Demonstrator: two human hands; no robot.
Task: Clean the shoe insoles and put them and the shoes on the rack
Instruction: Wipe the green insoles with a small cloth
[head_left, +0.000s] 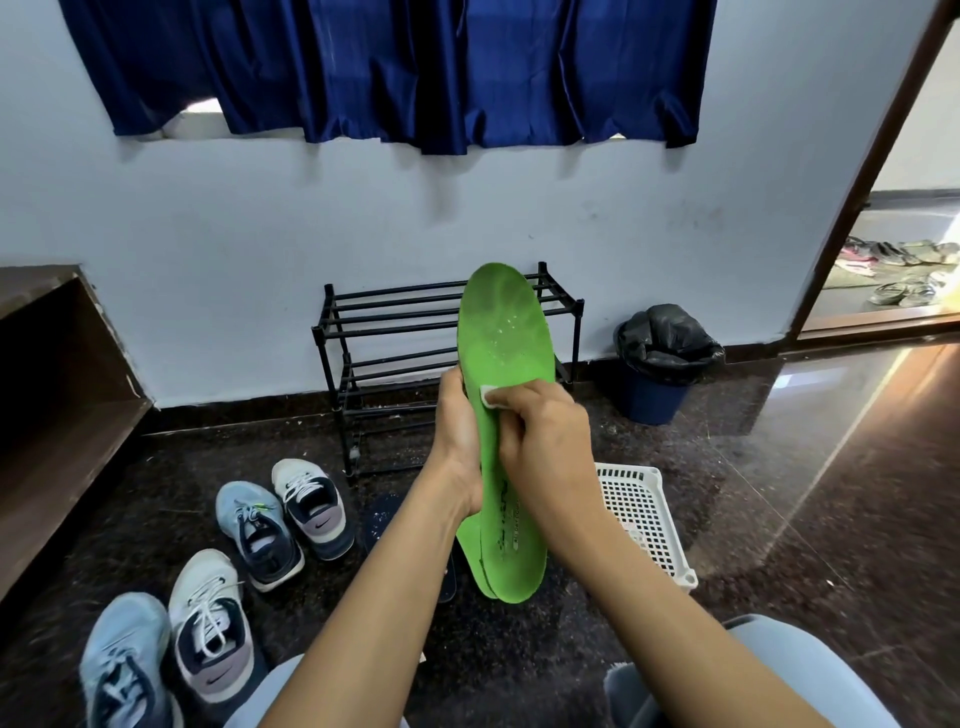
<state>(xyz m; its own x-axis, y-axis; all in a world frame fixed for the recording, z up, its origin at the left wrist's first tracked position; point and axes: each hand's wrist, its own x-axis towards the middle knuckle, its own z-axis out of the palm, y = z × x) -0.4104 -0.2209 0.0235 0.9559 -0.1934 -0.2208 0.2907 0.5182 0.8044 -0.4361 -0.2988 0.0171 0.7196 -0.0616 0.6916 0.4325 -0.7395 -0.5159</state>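
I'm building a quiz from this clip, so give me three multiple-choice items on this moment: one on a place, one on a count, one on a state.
1. Where does the black shoe rack stand?
A. against the pale wall, left of the bin
B. in the doorway
C. on the wooden step

2. How many shoes lie on the floor at the left?
A. two
B. four
C. six

3. What is the state of the green insole?
A. lying flat in the white basket
B. held up and being wiped
C. resting on the rack

Answers:
1. A: the rack backs onto the wall, with the lined bin to its right.
2. B: two light blue shoes and two white and navy shoes show.
3. B: the left hand grips its edge while the right hand presses a white wipe to it.
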